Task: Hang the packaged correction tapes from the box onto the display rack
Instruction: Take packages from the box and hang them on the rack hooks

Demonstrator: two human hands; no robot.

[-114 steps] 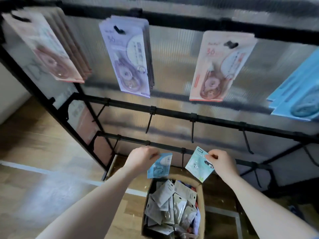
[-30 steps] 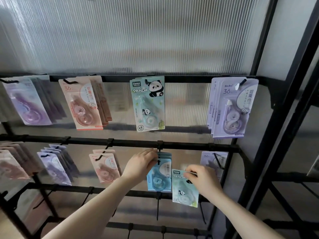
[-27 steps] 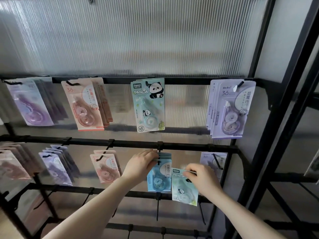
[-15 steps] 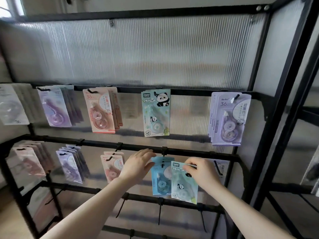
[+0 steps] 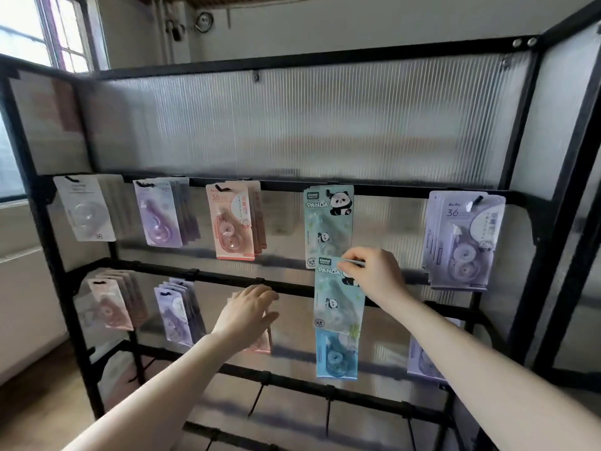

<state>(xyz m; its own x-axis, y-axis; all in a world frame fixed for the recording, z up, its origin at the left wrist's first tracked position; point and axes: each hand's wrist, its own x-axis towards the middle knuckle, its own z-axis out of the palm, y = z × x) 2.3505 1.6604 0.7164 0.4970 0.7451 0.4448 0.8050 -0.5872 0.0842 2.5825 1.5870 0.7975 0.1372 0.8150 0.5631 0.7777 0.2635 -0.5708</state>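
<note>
My right hand [image 5: 374, 275] pinches the top of a green panda correction tape pack [image 5: 338, 301], held just below the panda packs [image 5: 328, 222] hanging on the top rail of the black display rack [image 5: 383, 190]. A blue pack [image 5: 336, 356] hangs on the middle rail behind and below the held one. My left hand [image 5: 247, 312] is empty, fingers loosely spread, in front of the pink packs [image 5: 260, 343] on the middle rail. The box is out of view.
White [image 5: 84, 209], purple [image 5: 159, 216], pink [image 5: 231, 222] and lilac [image 5: 461, 239] packs hang along the top rail. More pink [image 5: 110, 301] and purple [image 5: 177, 310] packs hang on the middle rail. Bare hooks [image 5: 257, 398] stick out of the lower rail.
My left hand has let go of the blue pack, now hanging on the middle rail, and drawn back left. My right hand has lifted the panda pack toward the top rail. The view tilted up.
</note>
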